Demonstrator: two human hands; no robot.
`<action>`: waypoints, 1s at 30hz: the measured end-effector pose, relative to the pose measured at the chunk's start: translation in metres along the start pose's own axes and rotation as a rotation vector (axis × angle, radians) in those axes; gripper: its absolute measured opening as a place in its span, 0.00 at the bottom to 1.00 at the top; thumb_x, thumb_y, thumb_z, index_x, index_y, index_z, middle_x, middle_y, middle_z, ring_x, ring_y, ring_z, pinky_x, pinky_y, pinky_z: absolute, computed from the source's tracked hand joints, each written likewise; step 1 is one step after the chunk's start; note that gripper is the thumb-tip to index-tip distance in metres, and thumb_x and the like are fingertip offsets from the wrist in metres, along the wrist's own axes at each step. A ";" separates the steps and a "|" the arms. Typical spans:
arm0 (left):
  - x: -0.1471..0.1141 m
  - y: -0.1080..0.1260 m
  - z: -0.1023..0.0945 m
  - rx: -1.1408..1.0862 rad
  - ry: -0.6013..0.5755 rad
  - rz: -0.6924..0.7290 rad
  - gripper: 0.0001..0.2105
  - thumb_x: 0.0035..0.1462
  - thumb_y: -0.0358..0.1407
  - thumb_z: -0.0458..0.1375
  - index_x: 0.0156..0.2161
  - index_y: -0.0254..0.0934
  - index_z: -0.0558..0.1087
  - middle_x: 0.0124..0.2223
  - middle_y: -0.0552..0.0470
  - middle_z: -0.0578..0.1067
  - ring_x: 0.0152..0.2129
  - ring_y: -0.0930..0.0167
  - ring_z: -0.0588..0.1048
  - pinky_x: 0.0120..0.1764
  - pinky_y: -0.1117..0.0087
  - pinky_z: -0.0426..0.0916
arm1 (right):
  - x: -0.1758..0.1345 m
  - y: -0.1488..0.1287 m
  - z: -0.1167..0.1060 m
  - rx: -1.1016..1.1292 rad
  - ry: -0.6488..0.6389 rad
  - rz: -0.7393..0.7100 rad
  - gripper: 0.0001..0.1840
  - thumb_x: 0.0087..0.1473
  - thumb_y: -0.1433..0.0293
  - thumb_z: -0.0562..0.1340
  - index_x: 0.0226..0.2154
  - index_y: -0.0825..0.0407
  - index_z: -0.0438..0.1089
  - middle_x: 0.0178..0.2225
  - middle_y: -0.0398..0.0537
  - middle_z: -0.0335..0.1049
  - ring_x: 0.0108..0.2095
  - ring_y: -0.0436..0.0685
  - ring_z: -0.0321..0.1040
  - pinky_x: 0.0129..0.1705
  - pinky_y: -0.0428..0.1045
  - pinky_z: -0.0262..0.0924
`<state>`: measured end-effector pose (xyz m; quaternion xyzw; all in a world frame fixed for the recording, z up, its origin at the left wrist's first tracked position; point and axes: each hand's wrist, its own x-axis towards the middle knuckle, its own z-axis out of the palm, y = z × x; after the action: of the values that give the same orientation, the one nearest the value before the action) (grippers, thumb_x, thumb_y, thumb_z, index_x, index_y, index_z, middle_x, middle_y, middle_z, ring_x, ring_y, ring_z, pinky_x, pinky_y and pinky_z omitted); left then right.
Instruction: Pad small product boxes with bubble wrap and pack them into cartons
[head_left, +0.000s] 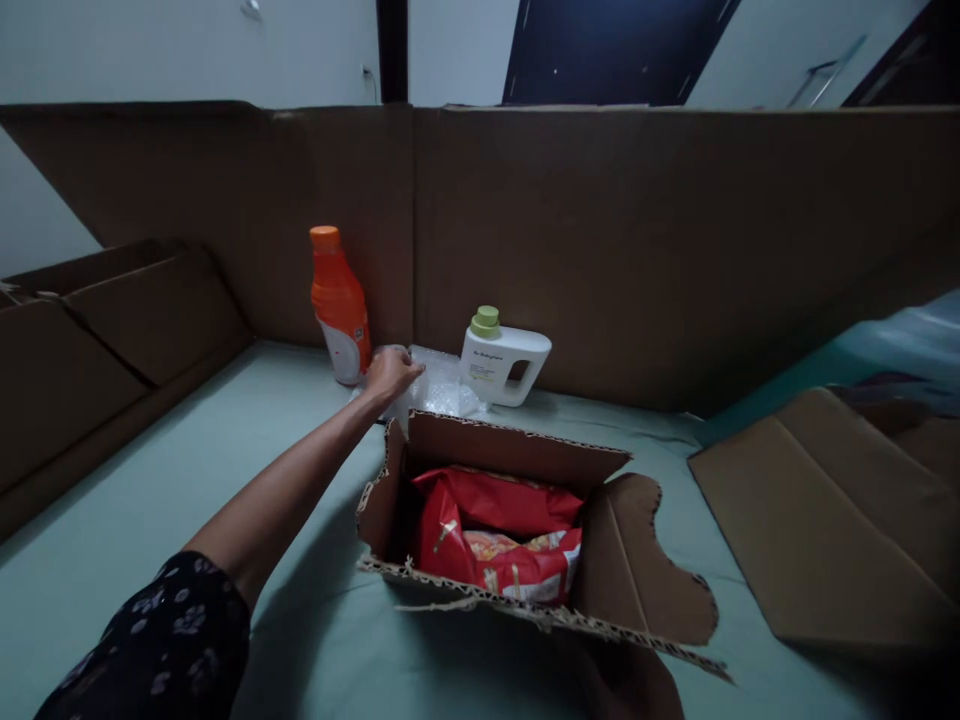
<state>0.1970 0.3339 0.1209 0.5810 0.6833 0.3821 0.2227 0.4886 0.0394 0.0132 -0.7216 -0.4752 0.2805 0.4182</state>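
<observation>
My left hand reaches forward past the box, its fingers closed on clear bubble wrap lying on the cloth. Just left of it stands an orange bottle with a white label. Right of the wrap is a white jug with a green cap and a loop handle. In front of me is an open cardboard box with ragged edges, holding red printed packaging. My right hand, dark in shadow, grips the box's near side from below; its fingertips are hidden.
A tall cardboard wall runs across the back. Another cardboard box stands at the left, and a brown carton at the right beside translucent plastic. Pale green cloth covers the surface.
</observation>
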 end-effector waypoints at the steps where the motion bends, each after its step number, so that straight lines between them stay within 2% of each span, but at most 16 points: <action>1: 0.003 0.003 0.003 -0.009 -0.002 -0.004 0.09 0.46 0.33 0.65 0.21 0.37 0.70 0.21 0.55 0.69 0.27 0.68 0.72 0.36 0.69 0.64 | 0.000 -0.001 0.000 0.006 -0.002 -0.003 0.25 0.45 0.49 0.67 0.39 0.49 0.78 0.35 0.53 0.82 0.41 0.71 0.78 0.41 0.58 0.74; 3: 0.002 0.011 0.003 -0.043 0.005 0.008 0.08 0.48 0.33 0.62 0.22 0.37 0.68 0.20 0.58 0.65 0.24 0.72 0.68 0.32 0.72 0.61 | 0.002 -0.004 -0.002 0.008 -0.031 -0.009 0.27 0.45 0.49 0.68 0.43 0.49 0.78 0.40 0.54 0.82 0.42 0.71 0.78 0.41 0.57 0.74; 5: -0.007 0.020 -0.010 -0.086 0.022 0.049 0.07 0.49 0.34 0.59 0.23 0.37 0.67 0.21 0.60 0.63 0.22 0.74 0.65 0.29 0.74 0.59 | 0.004 -0.008 -0.005 -0.002 -0.076 -0.017 0.26 0.45 0.50 0.68 0.42 0.49 0.78 0.43 0.55 0.82 0.42 0.70 0.78 0.42 0.56 0.74; 7: -0.024 0.028 -0.036 -0.117 0.052 0.105 0.07 0.49 0.35 0.58 0.24 0.38 0.65 0.22 0.60 0.62 0.22 0.75 0.63 0.28 0.75 0.58 | 0.007 -0.009 -0.007 -0.021 -0.098 -0.028 0.24 0.44 0.50 0.68 0.38 0.50 0.78 0.41 0.54 0.82 0.41 0.70 0.79 0.42 0.56 0.74; 9: -0.049 0.027 -0.075 -0.126 0.096 0.158 0.06 0.46 0.36 0.57 0.24 0.38 0.64 0.24 0.60 0.63 0.23 0.75 0.63 0.29 0.75 0.59 | 0.010 -0.008 -0.008 -0.033 -0.091 -0.044 0.23 0.44 0.50 0.68 0.37 0.50 0.77 0.40 0.53 0.82 0.41 0.69 0.79 0.41 0.55 0.74; 11: -0.081 0.012 -0.116 -0.092 0.131 0.230 0.05 0.44 0.36 0.56 0.23 0.39 0.64 0.27 0.57 0.69 0.27 0.72 0.67 0.34 0.73 0.63 | 0.013 -0.006 -0.008 -0.022 -0.087 -0.070 0.24 0.44 0.50 0.67 0.38 0.50 0.76 0.39 0.52 0.82 0.40 0.67 0.79 0.40 0.55 0.74; 12: -0.099 0.000 -0.135 -0.033 0.127 0.311 0.05 0.44 0.37 0.56 0.24 0.40 0.64 0.32 0.54 0.74 0.31 0.70 0.71 0.38 0.71 0.65 | 0.013 -0.007 -0.007 -0.011 -0.089 -0.089 0.25 0.45 0.50 0.67 0.39 0.50 0.75 0.39 0.52 0.82 0.40 0.67 0.79 0.40 0.55 0.74; 13: -0.118 -0.014 -0.151 0.042 0.105 0.394 0.06 0.44 0.37 0.56 0.23 0.40 0.63 0.40 0.50 0.77 0.37 0.66 0.74 0.42 0.68 0.67 | 0.014 -0.008 -0.006 -0.001 -0.089 -0.110 0.25 0.46 0.50 0.66 0.40 0.50 0.74 0.40 0.52 0.81 0.40 0.66 0.78 0.40 0.55 0.74; 15: -0.160 -0.047 -0.170 0.236 0.050 0.489 0.07 0.46 0.36 0.56 0.23 0.41 0.62 0.54 0.44 0.76 0.44 0.61 0.75 0.46 0.62 0.69 | 0.014 -0.014 -0.004 0.002 -0.095 -0.148 0.26 0.47 0.50 0.66 0.42 0.50 0.73 0.40 0.51 0.81 0.40 0.66 0.78 0.42 0.55 0.73; 16: -0.182 -0.063 -0.172 0.354 0.010 0.521 0.06 0.47 0.34 0.56 0.23 0.40 0.62 0.59 0.42 0.74 0.46 0.59 0.75 0.46 0.60 0.70 | 0.013 -0.017 -0.003 -0.004 -0.099 -0.162 0.26 0.47 0.50 0.65 0.43 0.50 0.73 0.40 0.51 0.81 0.41 0.66 0.77 0.43 0.56 0.72; 18: -0.228 -0.090 -0.160 0.574 -0.108 0.599 0.03 0.47 0.28 0.56 0.26 0.39 0.68 0.63 0.39 0.71 0.50 0.55 0.74 0.49 0.55 0.69 | 0.012 -0.024 -0.003 -0.019 -0.094 -0.171 0.27 0.47 0.50 0.65 0.43 0.51 0.72 0.40 0.51 0.80 0.41 0.66 0.77 0.44 0.56 0.72; 21: -0.287 -0.114 -0.117 0.665 -0.387 0.756 0.09 0.52 0.24 0.56 0.36 0.38 0.75 0.62 0.41 0.72 0.53 0.57 0.73 0.51 0.55 0.68 | 0.010 -0.032 -0.003 -0.044 -0.093 -0.165 0.28 0.47 0.49 0.64 0.43 0.52 0.71 0.40 0.52 0.79 0.41 0.65 0.76 0.43 0.56 0.71; 23: -0.313 -0.118 -0.089 0.625 -0.484 0.830 0.11 0.55 0.24 0.57 0.41 0.37 0.76 0.61 0.41 0.73 0.56 0.57 0.72 0.54 0.54 0.66 | 0.008 -0.035 -0.003 -0.055 -0.092 -0.176 0.28 0.46 0.48 0.63 0.42 0.52 0.70 0.40 0.53 0.79 0.41 0.65 0.75 0.44 0.56 0.70; 26: -0.329 -0.109 -0.070 0.512 -0.543 0.919 0.08 0.59 0.27 0.58 0.43 0.37 0.75 0.63 0.42 0.72 0.61 0.58 0.68 0.60 0.54 0.62 | 0.006 -0.037 -0.003 -0.059 -0.096 -0.212 0.28 0.47 0.49 0.63 0.42 0.52 0.70 0.40 0.53 0.78 0.42 0.64 0.75 0.44 0.56 0.70; 28: -0.328 -0.098 -0.075 0.387 -0.610 0.970 0.08 0.58 0.37 0.63 0.42 0.39 0.74 0.65 0.42 0.70 0.62 0.56 0.67 0.64 0.51 0.57 | 0.005 -0.037 -0.004 -0.055 -0.109 -0.232 0.27 0.48 0.50 0.63 0.43 0.52 0.70 0.40 0.52 0.78 0.41 0.64 0.75 0.44 0.56 0.70; 30: -0.322 -0.087 -0.087 0.215 -0.610 0.915 0.17 0.53 0.47 0.66 0.42 0.40 0.73 0.62 0.40 0.71 0.60 0.54 0.69 0.64 0.48 0.57 | 0.005 -0.036 -0.005 -0.050 -0.118 -0.244 0.26 0.49 0.51 0.62 0.43 0.52 0.70 0.40 0.52 0.79 0.41 0.64 0.75 0.44 0.56 0.70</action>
<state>0.1499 -0.0024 0.0611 0.9219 0.3014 0.1826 0.1611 0.4777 0.0494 0.0470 -0.6509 -0.5900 0.2577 0.4023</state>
